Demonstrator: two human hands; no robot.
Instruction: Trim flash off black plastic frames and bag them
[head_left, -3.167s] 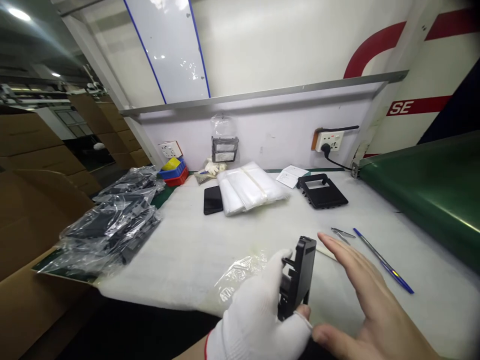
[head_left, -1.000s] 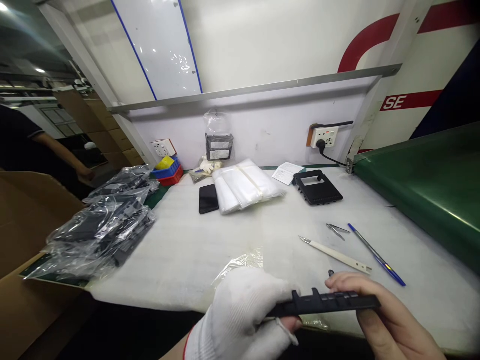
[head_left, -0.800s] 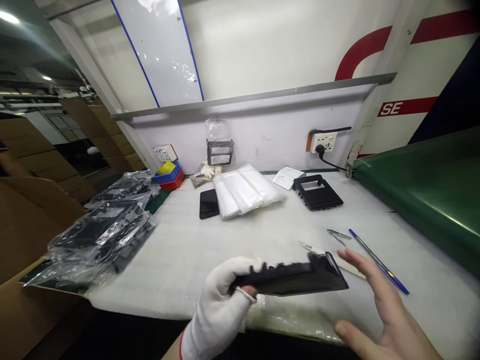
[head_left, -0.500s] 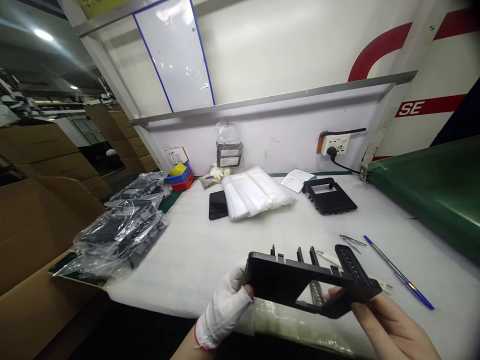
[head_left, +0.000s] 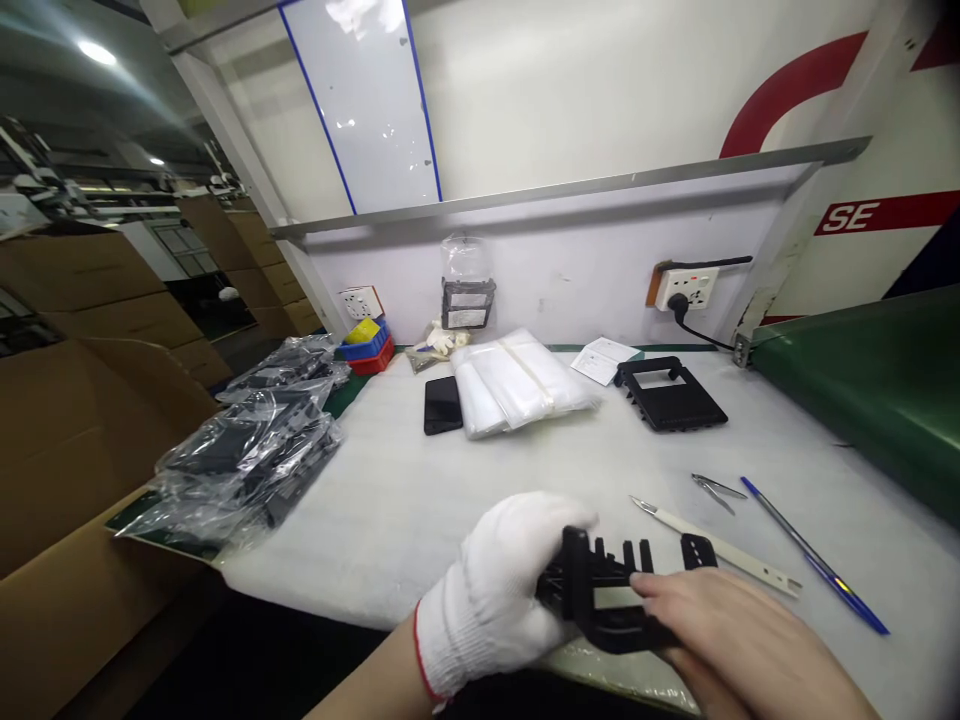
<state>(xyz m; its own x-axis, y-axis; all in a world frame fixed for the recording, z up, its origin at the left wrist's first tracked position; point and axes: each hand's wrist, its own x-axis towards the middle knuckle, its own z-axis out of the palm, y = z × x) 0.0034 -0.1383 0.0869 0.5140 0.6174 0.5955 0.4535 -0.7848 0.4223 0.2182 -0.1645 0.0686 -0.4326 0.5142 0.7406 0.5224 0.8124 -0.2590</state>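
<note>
Black plastic is what both hands hold now: a flat black frame (head_left: 611, 600) with little teeth along its far edge, low over the near edge of the white table (head_left: 420, 490). Half a second ago the frame was held up and tilted so you could see its broad face; now it has come down and lies flatter, with the teeth pointing up. The left hand (head_left: 502, 590), in a white glove, is curled round the left end of the frame. The right hand (head_left: 720, 640), bare, has moved on top, its fingers pressed down on the right side. So the part seems to have been turned over for a look at another side. A second black frame (head_left: 671, 393) lies flat far back on the table. Near the right hand lie a thin white knife (head_left: 712, 547), metal tweezers (head_left: 716, 488) and a blue pen (head_left: 814, 555). A pile of parts in clear bags (head_left: 247, 455) sits to the left. On the wall, white letters on a red stripe (head_left: 885, 213) read "SE". The small paper (head_left: 604, 359) and the labels on the bagged box (head_left: 466, 303) are too small to read.
</note>
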